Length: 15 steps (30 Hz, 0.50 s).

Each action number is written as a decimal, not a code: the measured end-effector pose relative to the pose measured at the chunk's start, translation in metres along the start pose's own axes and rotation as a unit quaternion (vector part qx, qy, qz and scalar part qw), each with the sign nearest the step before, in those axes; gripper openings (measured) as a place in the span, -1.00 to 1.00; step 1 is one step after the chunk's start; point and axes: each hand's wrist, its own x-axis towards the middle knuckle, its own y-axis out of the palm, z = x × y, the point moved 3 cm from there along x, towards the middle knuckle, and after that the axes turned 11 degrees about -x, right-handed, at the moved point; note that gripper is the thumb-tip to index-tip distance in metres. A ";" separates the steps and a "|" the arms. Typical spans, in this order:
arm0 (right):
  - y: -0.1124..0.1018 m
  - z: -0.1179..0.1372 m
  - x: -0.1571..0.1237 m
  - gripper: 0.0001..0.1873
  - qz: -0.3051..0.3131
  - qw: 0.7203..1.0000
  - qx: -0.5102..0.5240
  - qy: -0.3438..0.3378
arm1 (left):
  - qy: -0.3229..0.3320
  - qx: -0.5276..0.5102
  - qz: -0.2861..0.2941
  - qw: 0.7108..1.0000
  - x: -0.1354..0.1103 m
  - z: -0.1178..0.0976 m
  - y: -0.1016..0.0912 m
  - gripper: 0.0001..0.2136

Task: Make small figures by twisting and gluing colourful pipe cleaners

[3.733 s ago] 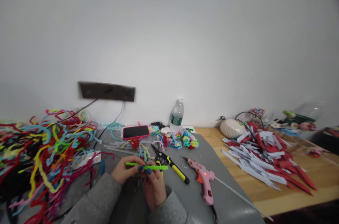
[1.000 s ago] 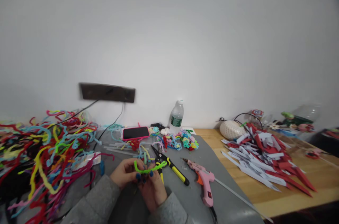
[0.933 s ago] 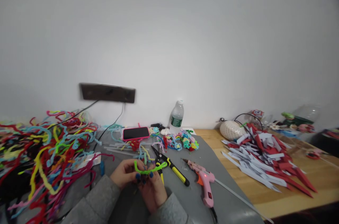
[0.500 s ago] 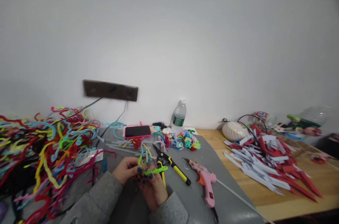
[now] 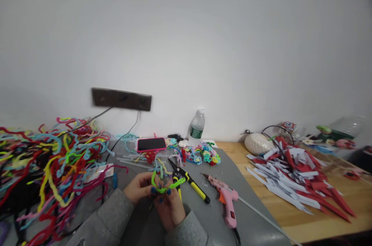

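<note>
My left hand (image 5: 138,186) and my right hand (image 5: 171,208) meet low in the middle, over a grey mat (image 5: 250,226). Both pinch a bright green pipe cleaner (image 5: 162,186), which is bent into a small loop between the fingertips, with one end pointing right. Grey sleeves cover both forearms. Black and yellow cutters (image 5: 190,182) lie just right of my hands. A pink glue gun (image 5: 227,203) lies farther right on the mat.
A big tangle of coloured pipe cleaners (image 5: 49,160) fills the left. A pink-cased phone (image 5: 151,144), a water bottle (image 5: 197,126) and small pipe-cleaner flowers (image 5: 203,155) sit near the wall. Red and white paper strips (image 5: 293,174) are heaped on the wooden table at the right.
The green pipe cleaner was straight 3.7 s ago; it now curls into a tighter loop between my fingers. My hands stayed in place; the view shifted slightly.
</note>
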 end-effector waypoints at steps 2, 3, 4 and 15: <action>-0.002 0.000 0.001 -0.79 -0.012 1.000 0.000 -0.005 | 0.005 0.004 0.010 1.000 0.000 -0.002 0.003 -0.78; -0.002 0.000 0.001 -0.79 -0.014 1.000 0.000 -0.006 | 0.006 0.010 0.014 1.000 0.001 -0.003 0.005 -0.80; -0.003 -0.001 0.001 -0.79 -0.013 1.000 0.000 -0.007 | 0.008 0.017 0.018 1.000 0.001 -0.004 0.006 -0.81; 0.010 0.008 -0.004 -0.79 0.024 0.999 -0.019 0.009 | 0.022 0.031 -0.013 0.999 0.001 -0.001 -0.005 -0.79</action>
